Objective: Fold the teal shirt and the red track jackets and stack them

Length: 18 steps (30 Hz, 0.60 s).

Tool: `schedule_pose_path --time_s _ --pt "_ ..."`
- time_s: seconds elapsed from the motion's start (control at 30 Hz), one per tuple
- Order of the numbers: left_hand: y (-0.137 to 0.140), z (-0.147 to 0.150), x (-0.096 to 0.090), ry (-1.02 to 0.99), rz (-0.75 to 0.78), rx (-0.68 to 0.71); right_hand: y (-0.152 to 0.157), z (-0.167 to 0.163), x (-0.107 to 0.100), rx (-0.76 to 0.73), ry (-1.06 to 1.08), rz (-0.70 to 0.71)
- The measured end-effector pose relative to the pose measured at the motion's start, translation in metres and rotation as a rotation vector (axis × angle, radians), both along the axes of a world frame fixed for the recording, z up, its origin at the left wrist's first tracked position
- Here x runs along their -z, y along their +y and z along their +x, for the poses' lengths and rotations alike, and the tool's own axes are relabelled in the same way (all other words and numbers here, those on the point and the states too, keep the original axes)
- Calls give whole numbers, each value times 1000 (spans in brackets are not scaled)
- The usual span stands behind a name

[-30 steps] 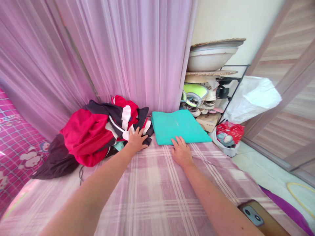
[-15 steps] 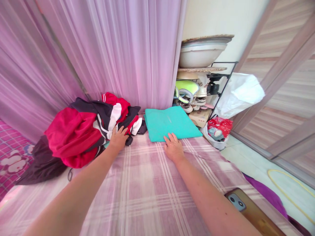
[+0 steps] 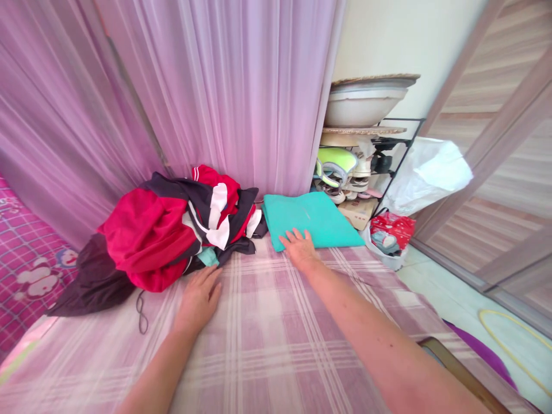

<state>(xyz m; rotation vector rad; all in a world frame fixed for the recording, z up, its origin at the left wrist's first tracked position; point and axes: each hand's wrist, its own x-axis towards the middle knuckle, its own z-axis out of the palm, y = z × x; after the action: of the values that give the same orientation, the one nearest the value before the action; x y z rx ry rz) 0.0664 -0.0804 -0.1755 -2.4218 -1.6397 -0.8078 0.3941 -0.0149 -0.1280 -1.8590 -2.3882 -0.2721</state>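
Note:
A flat, folded turquoise cloth (image 3: 319,221) lies at the far edge of the bed, close to the curtain. My right hand (image 3: 298,248) rests on its near left edge with the fingers spread. To the left is a heap of red, navy and white clothes (image 3: 150,230), with a dark drawstring garment (image 3: 92,284) beside it. My left hand (image 3: 199,299) lies flat on the checked bedsheet (image 3: 259,322), just in front of the heap, its fingertips near a small turquoise piece (image 3: 209,256) that shows under the clothes. Nothing is held in either hand.
Pinkish-purple curtains (image 3: 241,98) hang behind the clothes. At the back right, a black rack (image 3: 409,144) holds shoes, a lime-edged item and a white basin (image 3: 366,106). Plastic bags (image 3: 392,230) stand beside it. A phone (image 3: 457,374) lies partly behind my right forearm.
My left hand has drawn back from the clothes onto the sheet. My right hand has shifted slightly left along the turquoise cloth's edge. The camera view has turned a little left.

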Motion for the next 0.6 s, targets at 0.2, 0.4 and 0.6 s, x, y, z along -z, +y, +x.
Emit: schedule_pose_path --time_s 0.2,0.4,0.6 --pt "1 2 2 -131 -49 -7 -3 6 -20 44 -69 -54" --pt "1 5 5 -178 -69 -20 -12 -14 -23 90 -120 -122" --pt "0 7 3 -204 -108 -25 24 -58 -31 -2 -47 28"
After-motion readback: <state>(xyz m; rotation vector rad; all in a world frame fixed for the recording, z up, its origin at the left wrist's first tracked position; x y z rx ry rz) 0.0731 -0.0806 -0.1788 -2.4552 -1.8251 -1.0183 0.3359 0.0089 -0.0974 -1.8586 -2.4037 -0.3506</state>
